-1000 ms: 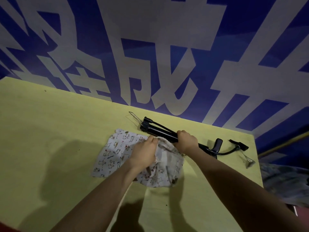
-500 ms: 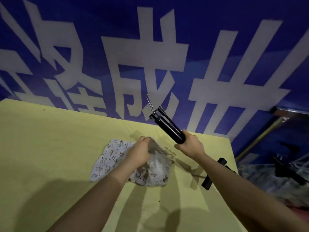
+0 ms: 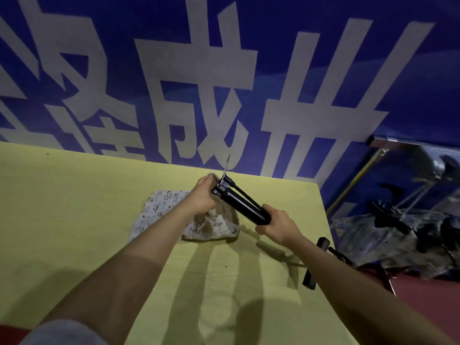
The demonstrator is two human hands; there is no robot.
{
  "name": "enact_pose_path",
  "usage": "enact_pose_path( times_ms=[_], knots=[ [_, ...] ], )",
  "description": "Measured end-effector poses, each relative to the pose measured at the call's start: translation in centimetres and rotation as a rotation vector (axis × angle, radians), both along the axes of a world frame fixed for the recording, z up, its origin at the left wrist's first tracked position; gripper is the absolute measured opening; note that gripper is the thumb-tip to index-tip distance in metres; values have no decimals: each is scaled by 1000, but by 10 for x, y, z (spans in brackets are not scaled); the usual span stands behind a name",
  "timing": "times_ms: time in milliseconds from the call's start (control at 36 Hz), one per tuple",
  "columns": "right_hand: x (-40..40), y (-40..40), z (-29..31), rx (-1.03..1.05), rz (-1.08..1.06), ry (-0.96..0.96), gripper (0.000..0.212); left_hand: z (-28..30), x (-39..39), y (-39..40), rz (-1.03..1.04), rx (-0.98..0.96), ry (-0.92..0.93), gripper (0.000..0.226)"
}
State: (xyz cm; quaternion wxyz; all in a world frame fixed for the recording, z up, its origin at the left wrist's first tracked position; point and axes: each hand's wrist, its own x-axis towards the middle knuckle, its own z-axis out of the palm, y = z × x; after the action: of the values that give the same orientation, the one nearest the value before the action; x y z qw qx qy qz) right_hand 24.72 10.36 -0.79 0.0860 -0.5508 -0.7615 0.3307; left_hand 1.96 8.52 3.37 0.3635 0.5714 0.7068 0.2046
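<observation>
Pump (image 3: 242,206): black, lifted off the table (image 3: 74,220) and tilted, with its high end far and left and its low end near and right. We see its handle (image 3: 314,263) hanging past the table's right edge.

Right hand (image 3: 276,226): fingers wrapped tight round the lower barrel.

Left hand (image 3: 204,195): fingers curled, pinching a bunch of the cloth (image 3: 159,210) against the pump's top end. The rest of the cloth trails down and lies flat on the table, left of the pump.

We note wide open tabletop to the left and near. The far edge meets a blue wall (image 3: 311,26) with large white lettering. Beyond the right edge, dark clutter (image 3: 398,220) lies on the floor.
</observation>
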Motion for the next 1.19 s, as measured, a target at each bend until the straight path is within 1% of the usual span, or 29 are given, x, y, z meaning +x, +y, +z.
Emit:
enact_pose_path(
  times_ms=[111, 194, 306, 389, 528, 583, 639, 667, 722, 778, 833, 889, 972, 1028, 1111, 1139, 1194],
  knots=[
    [1, -8, -5, 31, 75, -119, 32, 5, -1, -8, -27, 28, 32, 89],
    [-4, -10, -3, 143, 147, -239, 31, 6, 0, -16, -70, 20, 61, 91],
    [-16, -9, 6, 285, 306, -385, 37, 10, 0, -24, -42, 30, 77, 96],
    [-21, -10, 12, 411, 404, -505, 31, 17, -5, -27, -45, 33, 71, 98],
    [-32, -12, 24, 575, 416, -573, 29, 25, -4, -36, -182, 4, 128, 99],
    [-38, -12, 31, 635, 414, -573, 28, 25, 2, -41, -201, 18, 172, 100],
    [-44, -12, 38, 680, 415, -565, 27, 24, 8, -46, -215, 42, 298, 95],
    [-47, -11, 43, 706, 417, -560, 27, 23, 10, -49, -221, 67, 399, 88],
    [-50, -10, 52, 792, 435, -537, 26, 22, 13, -52, -222, 171, 562, 65],
    [-52, -9, 58, 916, 470, -528, 31, 21, 15, -51, -191, 278, 624, 46],
    [-51, -8, 61, 1040, 484, -500, 34, 20, 17, -48, -166, 334, 670, 38],
    [-51, -6, 61, 1172, 471, -460, 29, 19, 20, -45, -154, 359, 714, 34],
    [-48, -6, 62, 1343, 415, -361, 24, 17, 23, -43, -85, 348, 676, 34],
    [-45, -9, 61, 1377, 355, -316, 31, 15, 24, -41, -37, 339, 645, 33],
    [-38, -16, 56, 1339, 263, -198, 49, 14, 23, -40, 40, 364, 597, 31],
    [-36, -18, 52, 1309, 234, -165, 51, 14, 23, -41, 65, 381, 571, 30],
    [-31, -24, 44, 1194, 171, -125, 46, 15, 21, -43, 101, 402, 495, 28]
  ],
)
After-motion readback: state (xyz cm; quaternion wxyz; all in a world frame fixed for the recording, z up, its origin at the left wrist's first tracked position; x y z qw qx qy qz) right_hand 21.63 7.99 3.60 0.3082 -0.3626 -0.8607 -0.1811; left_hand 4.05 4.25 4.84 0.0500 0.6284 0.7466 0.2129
